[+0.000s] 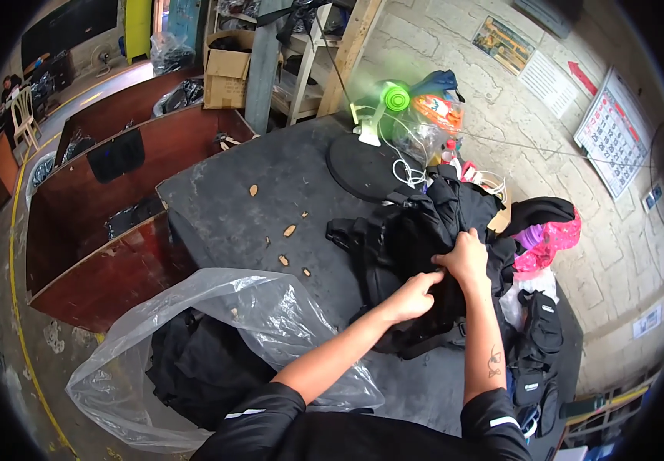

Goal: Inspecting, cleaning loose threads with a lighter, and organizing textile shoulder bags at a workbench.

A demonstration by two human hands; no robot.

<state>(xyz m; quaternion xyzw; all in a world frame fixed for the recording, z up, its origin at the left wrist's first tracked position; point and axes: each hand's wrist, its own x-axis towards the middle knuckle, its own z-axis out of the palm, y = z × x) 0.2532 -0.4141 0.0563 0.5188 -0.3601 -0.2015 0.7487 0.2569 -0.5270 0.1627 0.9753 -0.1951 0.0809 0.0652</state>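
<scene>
A black backpack [401, 257] with straps lies on the dark table in front of me, its fabric bunched and folded. My right hand [466, 260] is closed on the black cloth near the bag's upper middle. Just left of it, my left hand [410, 298] is closed at the same part of the bag, its index finger reaching toward my right thumb. What lies between the left fingertips is too small to make out. To the lower left, a large clear plastic bag [263, 288] stands open with black fabric [201, 369] inside.
The table [232, 192] has several worn patches. Behind the backpack are a green fan [395, 97], a round black disc [359, 165] and white cables. Smaller black bags [541, 330] and a pink bag [559, 238] lie right. Reddish wooden bins [109, 284] adjoin the table's left.
</scene>
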